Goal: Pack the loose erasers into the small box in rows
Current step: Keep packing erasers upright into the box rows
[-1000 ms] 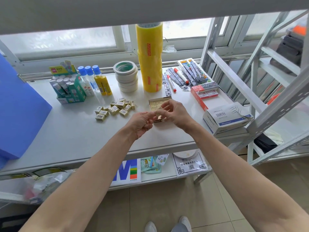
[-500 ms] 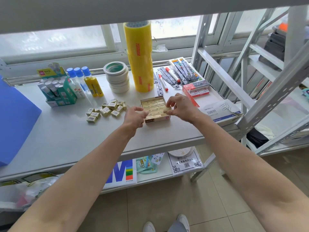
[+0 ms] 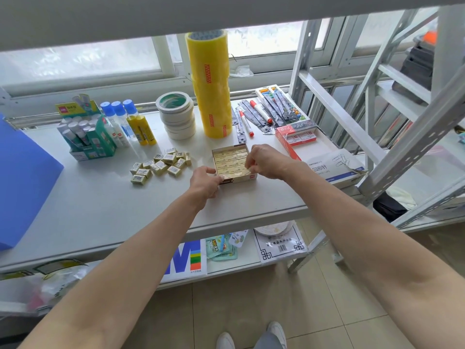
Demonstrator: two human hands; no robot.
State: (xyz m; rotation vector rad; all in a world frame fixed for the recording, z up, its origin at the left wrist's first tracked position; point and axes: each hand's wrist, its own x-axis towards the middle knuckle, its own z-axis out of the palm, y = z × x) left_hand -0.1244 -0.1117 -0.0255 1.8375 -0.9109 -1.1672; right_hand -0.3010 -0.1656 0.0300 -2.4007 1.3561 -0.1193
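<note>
A small square cardboard box (image 3: 232, 163) sits open on the smooth grey table (image 3: 100, 205), between the two hands, its inside filled with flat rows of pale yellow wrapped erasers. The left hand (image 3: 205, 182) curls around the box's near left corner, fingers pressed on the card wall. The right hand (image 3: 266, 161) rests at the box's right edge with fingertips pinched narrow over the rows; whether it grips an eraser is hard to tell, as the fingers hide the spot. Left of the left hand lies a loose heap of erasers (image 3: 161, 166), blocky and film-wrapped with barcode labels. Beyond the hands stands a tall glossy yellow tape stack (image 3: 210, 84)
</note>
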